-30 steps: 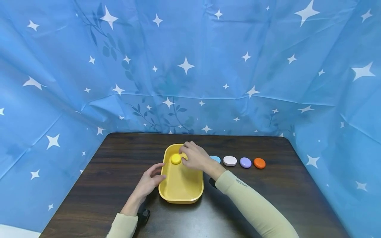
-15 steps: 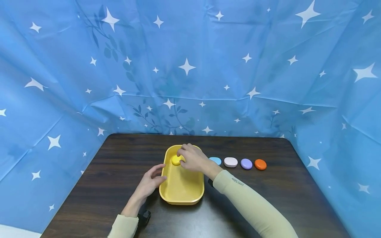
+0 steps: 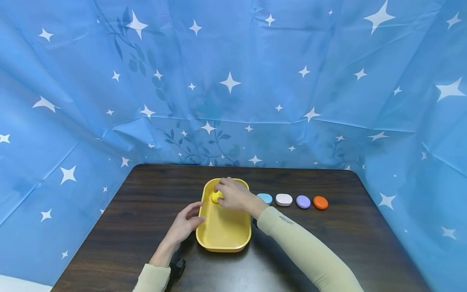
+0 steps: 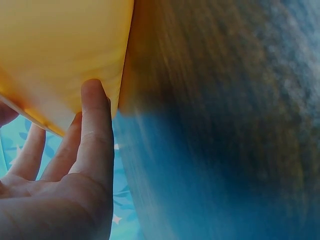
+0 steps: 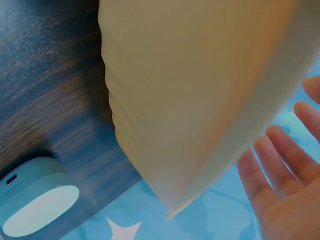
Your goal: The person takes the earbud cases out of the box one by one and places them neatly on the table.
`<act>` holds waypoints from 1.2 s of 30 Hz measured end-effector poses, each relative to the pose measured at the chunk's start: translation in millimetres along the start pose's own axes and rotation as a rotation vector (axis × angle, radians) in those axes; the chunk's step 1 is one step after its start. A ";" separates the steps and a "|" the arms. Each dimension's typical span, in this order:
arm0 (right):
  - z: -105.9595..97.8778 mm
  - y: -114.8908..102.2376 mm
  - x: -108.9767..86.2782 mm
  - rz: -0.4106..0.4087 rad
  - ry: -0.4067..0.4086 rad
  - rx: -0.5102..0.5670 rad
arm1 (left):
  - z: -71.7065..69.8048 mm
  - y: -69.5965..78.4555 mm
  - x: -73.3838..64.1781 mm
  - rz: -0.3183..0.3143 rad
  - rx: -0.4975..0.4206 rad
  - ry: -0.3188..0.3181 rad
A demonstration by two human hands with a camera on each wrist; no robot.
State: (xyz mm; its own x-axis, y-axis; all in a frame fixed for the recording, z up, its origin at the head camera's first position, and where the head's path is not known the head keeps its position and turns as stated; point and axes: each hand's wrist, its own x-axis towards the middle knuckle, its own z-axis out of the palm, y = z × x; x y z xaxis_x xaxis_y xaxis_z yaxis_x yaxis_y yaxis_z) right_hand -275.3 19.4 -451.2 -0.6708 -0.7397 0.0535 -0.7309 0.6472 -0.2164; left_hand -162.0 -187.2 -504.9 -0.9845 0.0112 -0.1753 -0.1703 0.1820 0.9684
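Observation:
A yellow tray (image 3: 224, 231) stands on the table in the head view. Beside its left wall is my left hand (image 3: 181, 226), thumb and fingertips at the rim; the left wrist view shows a straight finger (image 4: 95, 120) against the outer wall. My right hand (image 3: 235, 195) reaches over the far right side of the tray, thumb and forefinger either side of a bright yellow round piece (image 3: 216, 197) near the far left corner inside. The hand covers part of that piece. In the right wrist view the tray wall (image 5: 175, 90) hides it, and fingers (image 5: 255, 180) show beyond the rim.
Right of the tray, in a row, lie a blue oval piece (image 3: 265, 198), a white one (image 3: 283, 199), a purple round piece (image 3: 303, 202) and an orange one (image 3: 320, 202). Behind the dark wooden table (image 3: 164, 178) hangs a blue star-patterned cloth (image 3: 255, 81).
My right hand has moved slightly left, its fingers coming from beside the yellow round piece to around it. The left hand stays at the tray's left side.

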 end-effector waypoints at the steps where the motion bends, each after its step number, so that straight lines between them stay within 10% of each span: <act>1: 0.5 -0.3 0.6 0.001 -0.005 0.002 | 0.0 -0.3 0.1 0.001 -0.003 -0.002; 36: 34.6 -1.0 7.4 0.002 -0.112 0.019 | -0.5 -2.2 0.6 0.018 -0.019 0.002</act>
State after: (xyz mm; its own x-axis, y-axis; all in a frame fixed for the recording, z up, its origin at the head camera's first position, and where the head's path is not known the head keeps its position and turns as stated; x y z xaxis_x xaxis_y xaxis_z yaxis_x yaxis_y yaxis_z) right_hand -275.2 6.9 -484.3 -0.6536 -0.7548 -0.0564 -0.7261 0.6463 -0.2346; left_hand -162.2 -188.0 -507.0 -0.9874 0.0118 -0.1577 -0.1537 0.1631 0.9746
